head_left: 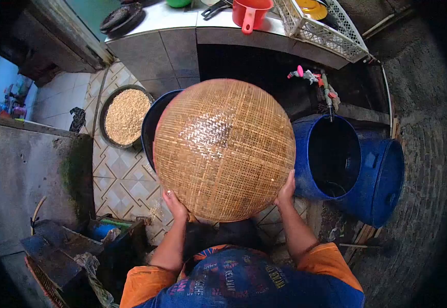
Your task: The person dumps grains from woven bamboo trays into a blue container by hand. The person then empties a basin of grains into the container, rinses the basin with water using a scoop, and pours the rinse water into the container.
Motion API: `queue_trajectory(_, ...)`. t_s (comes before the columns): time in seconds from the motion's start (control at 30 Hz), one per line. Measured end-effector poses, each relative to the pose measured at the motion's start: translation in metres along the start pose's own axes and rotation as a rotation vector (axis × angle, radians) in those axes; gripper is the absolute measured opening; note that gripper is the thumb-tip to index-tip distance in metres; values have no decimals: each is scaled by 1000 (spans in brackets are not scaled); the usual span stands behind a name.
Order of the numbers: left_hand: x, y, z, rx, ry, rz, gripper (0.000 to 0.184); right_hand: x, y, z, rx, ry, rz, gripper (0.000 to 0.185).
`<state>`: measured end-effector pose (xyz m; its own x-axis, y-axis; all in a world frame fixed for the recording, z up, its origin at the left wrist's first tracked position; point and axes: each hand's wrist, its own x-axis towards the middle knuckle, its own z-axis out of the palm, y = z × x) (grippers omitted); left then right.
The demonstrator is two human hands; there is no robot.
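A red dipper [249,11] is set at the front edge of the counter [172,19]; a plastic rack [328,43] is placed toward its right end.

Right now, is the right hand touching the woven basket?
Touching: the head view shows the right hand against the woven basket, at its lower right edge.

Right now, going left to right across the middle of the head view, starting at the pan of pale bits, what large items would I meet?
Round pan of pale bits → woven basket → open blue barrel → second blue barrel.
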<state>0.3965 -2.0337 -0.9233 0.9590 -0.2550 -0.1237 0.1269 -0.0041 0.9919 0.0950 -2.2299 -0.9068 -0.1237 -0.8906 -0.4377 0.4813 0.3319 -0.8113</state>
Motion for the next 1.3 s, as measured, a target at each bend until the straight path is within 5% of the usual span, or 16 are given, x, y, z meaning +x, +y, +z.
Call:
queue_trajectory(0.13, -1, -14, 1, 115, -128, -172, 44, -13, 10, -1, -178, 208, 221, 61)
queue_trajectory(0.23, 4, -19, -5, 48, -100, -249, 42, -20, 9, 6, -153, 162, 220, 57)
queue_trajectory(0.47, -1, -12, -21, -10, -122, -89, 39, -32, 11, 4, -66, 113, 29, 52)
queue_trajectory(0.53, -3, -13, -15, 308, -81, -120, 38, -29, 20, -5, -175, 142, 119, 55)
queue_trajectory(0.67, 9, -12, -15, 174, -85, -183, 36, -23, 32, -11, -191, 146, 217, 57)
queue_trajectory(0.8, 12, -26, -25, 5, -78, -99, 36, -29, 38, -12, -64, 99, 69, 56)
queue_trajectory(0.87, 9, -23, -24, 361, -103, -163, 36, -32, 40, -9, -64, 115, 84, 55)
queue_trajectory(0.93, 8, -9, -19, 266, -65, -197, 36, -31, 40, -9, -155, 178, 226, 55)
queue_trajectory(1.03, 10, -20, -32, 148, -42, -190, 35, -37, 43, -12, -68, 73, 111, 57)
queue_trajectory(1.13, 5, -32, -46, 273, -76, -57, 36, -28, 65, -34, -86, 96, 133, 58)
queue_trajectory(1.2, 4, -9, -32, 488, -48, -253, 36, -18, 74, -43, -130, 90, 150, 58)
queue_trajectory(1.3, 15, -10, -32, 160, -73, -148, 37, -34, 56, -20, -104, 43, 138, 59)
